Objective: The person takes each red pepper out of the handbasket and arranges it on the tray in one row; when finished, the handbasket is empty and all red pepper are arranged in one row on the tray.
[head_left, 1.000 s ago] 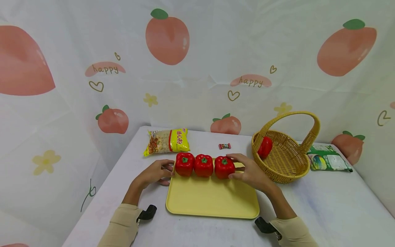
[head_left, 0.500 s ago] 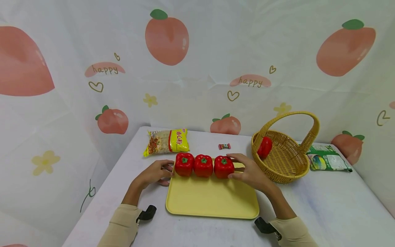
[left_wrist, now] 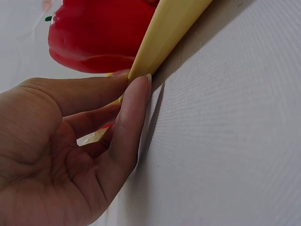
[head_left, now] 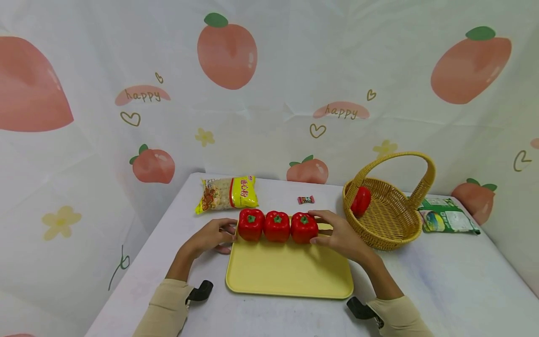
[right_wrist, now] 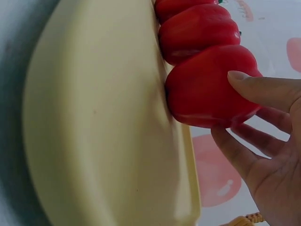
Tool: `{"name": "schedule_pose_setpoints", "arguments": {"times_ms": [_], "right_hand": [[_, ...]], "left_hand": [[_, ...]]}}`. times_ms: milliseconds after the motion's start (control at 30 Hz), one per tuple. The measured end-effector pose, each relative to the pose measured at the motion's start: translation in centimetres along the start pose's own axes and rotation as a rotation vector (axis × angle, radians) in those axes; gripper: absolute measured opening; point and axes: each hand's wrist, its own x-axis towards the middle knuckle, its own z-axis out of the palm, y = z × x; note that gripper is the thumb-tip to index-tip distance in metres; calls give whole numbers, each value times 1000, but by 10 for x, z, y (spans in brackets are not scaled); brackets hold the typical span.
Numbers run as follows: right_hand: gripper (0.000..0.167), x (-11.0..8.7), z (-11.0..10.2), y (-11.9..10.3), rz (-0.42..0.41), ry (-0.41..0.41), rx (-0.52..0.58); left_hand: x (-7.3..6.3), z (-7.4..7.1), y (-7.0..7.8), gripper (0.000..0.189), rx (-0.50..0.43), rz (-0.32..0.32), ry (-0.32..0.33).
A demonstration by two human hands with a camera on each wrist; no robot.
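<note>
Three red bell peppers, the left one (head_left: 251, 228), the middle one (head_left: 276, 229) and the right one (head_left: 303, 230), stand in a row along the far edge of a yellow tray (head_left: 288, 276), green stems up. At the tray's far left corner my left hand (head_left: 211, 235) holds the rim, its fingertips pinching the edge (left_wrist: 149, 52) in the left wrist view. My right hand (head_left: 342, 237) grips the right bell pepper (right_wrist: 211, 89): thumb on its near side, other fingers against its outer side in the right wrist view.
Right of the tray stands a wicker basket (head_left: 384, 244) with a tall handle and a red pepper (head_left: 361, 201) inside. Behind it lies a green packet (head_left: 448, 217). A yellow bag of pasta (head_left: 227, 194) and a small wrapped candy (head_left: 306, 200) lie behind the tray.
</note>
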Motion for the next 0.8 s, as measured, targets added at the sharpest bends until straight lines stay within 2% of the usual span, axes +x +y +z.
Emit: {"name": "schedule_pose_setpoints", "arguments": {"times_ms": [433, 600, 800], "right_hand": [[68, -3, -4, -3, -9, 12, -16], [65, -4, -10, -3, -31, 41, -59], [63, -5, -20, -6, -53, 88, -130]], "left_hand": [[0, 1, -2, 61, 2, 5, -5], [2, 1, -3, 59, -7, -13, 8], [2, 0, -2, 59, -1, -1, 4]]}}
